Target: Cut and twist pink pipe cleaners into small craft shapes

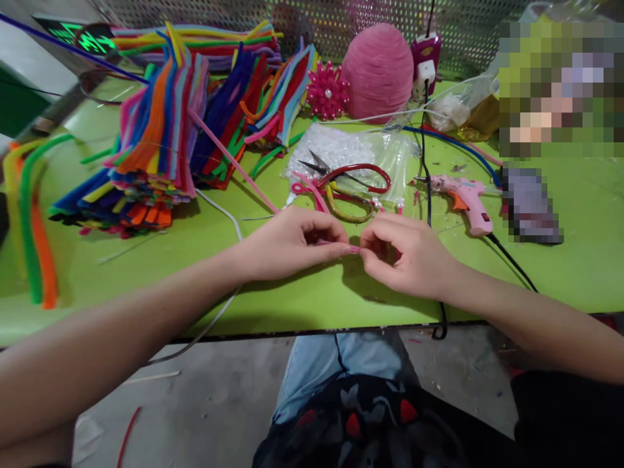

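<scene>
My left hand (292,244) pinches a pink pipe cleaner (355,249) between thumb and forefinger. Close beside it, my right hand (407,253) grips the same pink piece, which shows in the small gap between the fingertips. A long pink strand (234,162) slants from the bundles down to behind my left hand. Just beyond the hands lie scissors (358,179) with red and yellow handles, on a clear bag of white beads (336,149). Small pink pieces with pearls lie near the handles, partly behind my right hand.
Colourful pipe cleaner bundles (158,136) fill the back left. A pink ball (377,75) and pink flower (328,91) stand behind the bag. A pink glue gun (470,201) lies right, its black cord running to the table's front edge. A white cable (221,211) passes under my left forearm.
</scene>
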Demonstrator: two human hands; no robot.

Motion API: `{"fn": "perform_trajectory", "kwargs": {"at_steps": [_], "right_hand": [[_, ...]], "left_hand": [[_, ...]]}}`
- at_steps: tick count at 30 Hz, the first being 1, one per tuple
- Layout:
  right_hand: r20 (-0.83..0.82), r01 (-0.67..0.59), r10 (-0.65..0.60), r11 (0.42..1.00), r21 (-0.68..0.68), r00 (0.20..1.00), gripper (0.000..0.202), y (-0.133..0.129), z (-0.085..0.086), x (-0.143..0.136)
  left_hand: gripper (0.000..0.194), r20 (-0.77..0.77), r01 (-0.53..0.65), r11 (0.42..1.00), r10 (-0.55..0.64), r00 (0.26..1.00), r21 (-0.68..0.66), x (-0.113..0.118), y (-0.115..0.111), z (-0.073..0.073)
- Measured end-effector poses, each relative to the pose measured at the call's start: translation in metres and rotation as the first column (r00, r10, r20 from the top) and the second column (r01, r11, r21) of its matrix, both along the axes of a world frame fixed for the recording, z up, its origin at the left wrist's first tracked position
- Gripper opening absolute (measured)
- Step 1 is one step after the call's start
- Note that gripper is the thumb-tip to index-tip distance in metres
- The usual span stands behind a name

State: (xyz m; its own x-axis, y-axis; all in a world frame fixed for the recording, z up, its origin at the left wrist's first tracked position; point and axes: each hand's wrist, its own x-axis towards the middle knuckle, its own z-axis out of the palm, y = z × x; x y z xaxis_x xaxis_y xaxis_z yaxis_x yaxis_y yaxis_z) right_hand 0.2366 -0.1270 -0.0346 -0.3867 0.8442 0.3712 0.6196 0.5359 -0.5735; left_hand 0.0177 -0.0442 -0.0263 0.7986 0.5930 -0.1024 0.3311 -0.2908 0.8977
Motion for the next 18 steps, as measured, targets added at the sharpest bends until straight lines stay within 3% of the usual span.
{"fn": "perform_trajectory", "kwargs": {"at_steps": [5,11,18], "right_hand": [[0.054,-0.018,0.015,0.998,0.067,0.998,0.010,0.0009,-0.0020,0.0010],[-0.064,0.037,-0.035,0.999,0.022,0.997,0.011,0.0035,0.0011,0.0026],[-0.049,0.027,-0.027,1.000,0.005,0.998,0.010,0.0037,-0.0029,0.0023]], "left_hand": [[0.027,0.011,-0.039,0.999,0.039,0.999,-0.011,0.0008,0.0014,-0.0021],[0.026,0.060,-0.101,0.993,0.105,0.993,-0.059,0.0007,0.0043,-0.0015],[0.028,0.040,-0.109,0.993,0.111,0.993,-0.047,-0.0011,0.0060,-0.0044]]}}
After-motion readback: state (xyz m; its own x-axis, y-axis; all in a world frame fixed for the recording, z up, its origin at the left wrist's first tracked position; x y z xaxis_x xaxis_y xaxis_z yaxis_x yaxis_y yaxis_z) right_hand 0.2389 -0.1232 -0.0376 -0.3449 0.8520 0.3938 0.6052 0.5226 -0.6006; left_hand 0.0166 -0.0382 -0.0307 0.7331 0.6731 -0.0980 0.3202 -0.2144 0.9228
